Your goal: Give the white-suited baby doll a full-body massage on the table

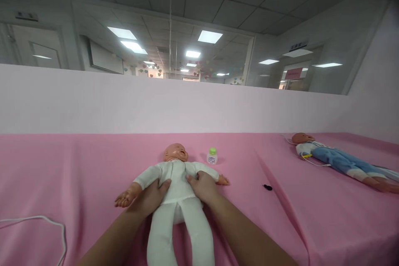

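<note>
Left hand (152, 196) and right hand (204, 186): fingers spread, flat on torso of white-suited plastic baby doll (177, 191), flanking its waist, pressing not gripping. Doll supine, centre of pink cloth-covered surface (62, 183), head at 12 o'clock. Small white bottle, green cap (212, 156), at 1 o'clock. Blue-clad doll (339, 160) at 2 o'clock, well apart. White cable (46, 220) at 9 o'clock.

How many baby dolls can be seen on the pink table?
2. The doll in white lies near the middle, with the left hand and right hand on its body. The doll in blue lies far right.
</note>
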Available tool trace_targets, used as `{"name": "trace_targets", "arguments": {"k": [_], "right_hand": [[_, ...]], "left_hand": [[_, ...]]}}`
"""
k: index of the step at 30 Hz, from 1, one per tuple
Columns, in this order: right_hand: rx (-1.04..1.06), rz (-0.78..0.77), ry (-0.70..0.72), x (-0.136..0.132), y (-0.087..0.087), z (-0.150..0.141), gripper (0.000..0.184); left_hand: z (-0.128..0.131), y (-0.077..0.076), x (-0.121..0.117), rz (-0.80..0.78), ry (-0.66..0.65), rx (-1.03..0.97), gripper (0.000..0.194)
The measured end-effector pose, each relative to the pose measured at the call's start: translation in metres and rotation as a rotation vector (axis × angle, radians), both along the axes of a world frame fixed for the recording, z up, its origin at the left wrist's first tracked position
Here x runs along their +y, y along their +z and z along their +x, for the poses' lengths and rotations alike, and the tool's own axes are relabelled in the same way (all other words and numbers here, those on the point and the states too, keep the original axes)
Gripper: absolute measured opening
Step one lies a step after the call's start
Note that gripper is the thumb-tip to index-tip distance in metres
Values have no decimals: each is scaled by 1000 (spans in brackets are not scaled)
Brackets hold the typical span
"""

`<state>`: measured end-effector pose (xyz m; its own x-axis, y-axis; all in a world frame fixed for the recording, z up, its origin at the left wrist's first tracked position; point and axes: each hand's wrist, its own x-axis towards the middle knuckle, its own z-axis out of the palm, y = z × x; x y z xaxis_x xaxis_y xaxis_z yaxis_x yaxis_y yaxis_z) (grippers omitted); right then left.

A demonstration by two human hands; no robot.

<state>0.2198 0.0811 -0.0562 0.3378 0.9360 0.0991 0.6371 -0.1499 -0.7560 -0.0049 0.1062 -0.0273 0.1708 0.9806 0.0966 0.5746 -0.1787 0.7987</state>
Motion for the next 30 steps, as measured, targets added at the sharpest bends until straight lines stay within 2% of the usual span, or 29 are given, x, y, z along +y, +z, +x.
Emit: {"name": "trace_targets", "arguments": {"k": [3, 5, 9, 11, 15, 18, 22, 24, 27, 30], "right_hand": [[-18, -2, 1, -3, 0, -1, 43], [-32, 0, -2, -6, 1, 0, 42], [-37, 11, 14, -11, 4, 2, 40], [-36, 15, 25, -13, 5, 4, 39], [-13, 14, 57, -17, 6, 5, 36], [51, 25, 134, -20, 4, 8, 36], [123, 46, 317, -26, 5, 14, 44], [127, 41, 348, -30, 9, 14, 43], [37, 42, 295, -34, 16, 11, 38], [-44, 73, 157, -36, 22, 7, 33]], "left_hand": [[-7, 4, -5, 80, -27, 271, 45], [-9, 6, -6, 60, -17, 257, 48], [-11, 7, -4, -15, 33, 51, 50], [-12, 5, -1, -9, 69, 99, 48], [-12, -1, 6, 25, 96, 332, 46], [-14, -4, 8, 50, 77, 405, 48], [-16, -4, 5, 154, 71, 564, 49], [-16, -3, 3, 193, 75, 610, 48], [-18, 0, 2, 208, 92, 611, 42], [-19, 7, 5, 210, 135, 503, 31]]}}
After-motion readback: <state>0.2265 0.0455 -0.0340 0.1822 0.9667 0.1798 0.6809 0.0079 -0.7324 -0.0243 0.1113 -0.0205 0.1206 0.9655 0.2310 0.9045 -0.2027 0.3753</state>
